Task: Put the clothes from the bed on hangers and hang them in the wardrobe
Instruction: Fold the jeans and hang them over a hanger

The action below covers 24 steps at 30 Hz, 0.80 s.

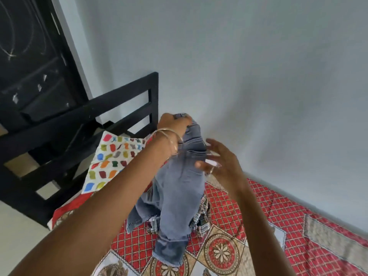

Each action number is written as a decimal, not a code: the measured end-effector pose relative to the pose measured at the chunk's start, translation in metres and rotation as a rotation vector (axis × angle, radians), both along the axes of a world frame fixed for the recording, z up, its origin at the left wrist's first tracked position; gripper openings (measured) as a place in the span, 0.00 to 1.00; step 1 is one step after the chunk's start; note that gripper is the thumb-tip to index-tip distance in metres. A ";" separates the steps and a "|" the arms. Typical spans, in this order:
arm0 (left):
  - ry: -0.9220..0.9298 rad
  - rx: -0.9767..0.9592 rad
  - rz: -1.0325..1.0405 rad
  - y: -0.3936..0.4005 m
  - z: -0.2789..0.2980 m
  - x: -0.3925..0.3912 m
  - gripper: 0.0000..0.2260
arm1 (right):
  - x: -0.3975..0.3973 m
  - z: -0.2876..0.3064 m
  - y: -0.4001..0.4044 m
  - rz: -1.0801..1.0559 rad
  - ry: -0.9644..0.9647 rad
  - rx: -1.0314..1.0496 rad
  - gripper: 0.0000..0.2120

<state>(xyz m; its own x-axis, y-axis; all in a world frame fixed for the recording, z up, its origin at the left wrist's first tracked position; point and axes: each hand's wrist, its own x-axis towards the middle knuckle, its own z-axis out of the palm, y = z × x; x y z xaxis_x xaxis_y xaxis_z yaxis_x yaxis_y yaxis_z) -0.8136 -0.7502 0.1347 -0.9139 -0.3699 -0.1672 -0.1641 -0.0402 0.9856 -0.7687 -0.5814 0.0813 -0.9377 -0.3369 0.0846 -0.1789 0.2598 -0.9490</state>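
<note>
One pair of jeans (180, 188) is hanging above the bed (278, 212), the left hand (175, 123) gripping its waistband, the right hand (221, 162) reaching with fingers spread. No hanger showing; checked clothing (201, 220) is waiting underneath.

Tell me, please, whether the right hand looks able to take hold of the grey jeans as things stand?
Probably yes. The right hand is open with fingers spread right beside the grey jeans, which the left hand holds up by the waistband above the bed. Nothing shows between them.
</note>
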 end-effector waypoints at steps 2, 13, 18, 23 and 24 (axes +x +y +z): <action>-0.041 0.140 -0.154 0.025 0.040 0.018 0.07 | 0.006 0.040 -0.006 0.033 0.126 0.020 0.34; 0.242 -0.089 -0.357 0.044 0.112 0.056 0.06 | 0.046 0.177 0.095 -0.477 0.476 -0.274 0.06; -0.049 -0.151 -0.506 0.056 0.055 0.062 0.29 | 0.082 0.242 0.129 -0.384 0.506 -0.604 0.20; -0.196 -0.025 -0.928 0.124 0.046 0.077 0.53 | 0.112 0.287 0.166 -0.399 0.538 -0.862 0.16; -0.223 0.031 -1.001 0.141 0.042 0.080 0.49 | 0.118 0.291 0.175 -0.412 0.553 -0.896 0.14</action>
<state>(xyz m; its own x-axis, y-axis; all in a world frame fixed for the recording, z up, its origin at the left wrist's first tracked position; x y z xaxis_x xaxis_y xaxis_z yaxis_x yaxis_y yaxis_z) -0.7339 -0.6096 0.1768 -0.7480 0.5524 -0.3679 -0.3158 0.1913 0.9293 -0.6504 -0.4064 0.3720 -0.7223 0.3797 0.5780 -0.6899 -0.3385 -0.6399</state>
